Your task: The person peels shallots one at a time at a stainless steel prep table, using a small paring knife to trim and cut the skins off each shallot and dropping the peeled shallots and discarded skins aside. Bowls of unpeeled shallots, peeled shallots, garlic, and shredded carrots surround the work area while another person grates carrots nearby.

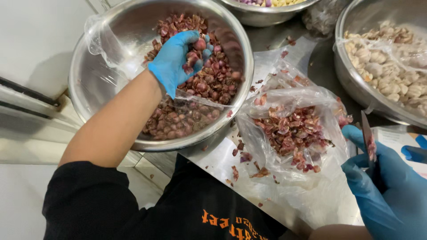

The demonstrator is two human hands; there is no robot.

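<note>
over the steel bowl (89, 84), left hand (175, 60) cups shallots (209, 80); right hand (391, 191) grips a knife (367, 135)

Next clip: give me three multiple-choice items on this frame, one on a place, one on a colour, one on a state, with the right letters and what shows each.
1. Where is the left hand?
A. In the large round steel bowl of red shallots
B. On the clear plastic bag of reddish peels
C. In the steel bowl of pale peeled cloves

2. What colour are the gloves?
A. White
B. Blue
C. Black

3. What is the right hand doing?
A. Lying flat and empty
B. Gripping a small knife
C. Lifting a bowl

Answers: 1 A, its fingers are among the shallots; 2 B, both hands are gloved blue; 3 B, the blade sticks up from its closed fingers.
</note>
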